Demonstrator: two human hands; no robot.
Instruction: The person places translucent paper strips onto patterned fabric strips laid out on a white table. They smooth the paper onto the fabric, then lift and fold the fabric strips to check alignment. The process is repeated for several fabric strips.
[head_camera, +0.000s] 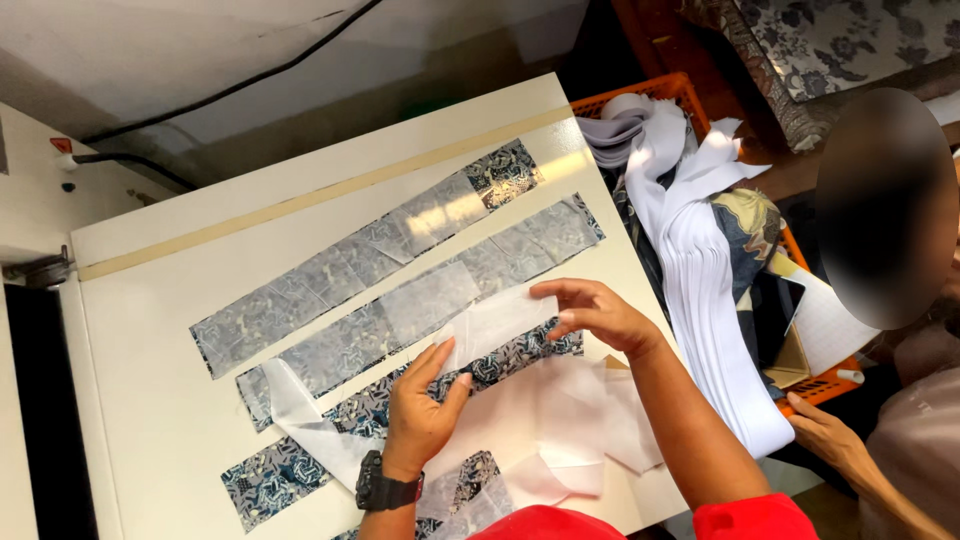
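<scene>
My left hand (420, 405), with a black watch on the wrist, pinches the near end of a thin white translucent interfacing piece (497, 322). My right hand (598, 312) pinches its far end, holding it just above a dark blue patterned fabric strip (370, 408) on the white table (150, 330). Two more patterned strips (400, 232) lie further back, covered with shiny white interfacing pieces. A long white interfacing strip (300, 420) trails to the left under my left hand.
Loose white interfacing pieces (580, 430) are piled near the table's front edge. An orange crate (655, 92) at the right holds folded white strips and fabric. Another person sits at the right, one hand (825, 430) by the crate. A tan tape line (300, 200) runs along the table's back.
</scene>
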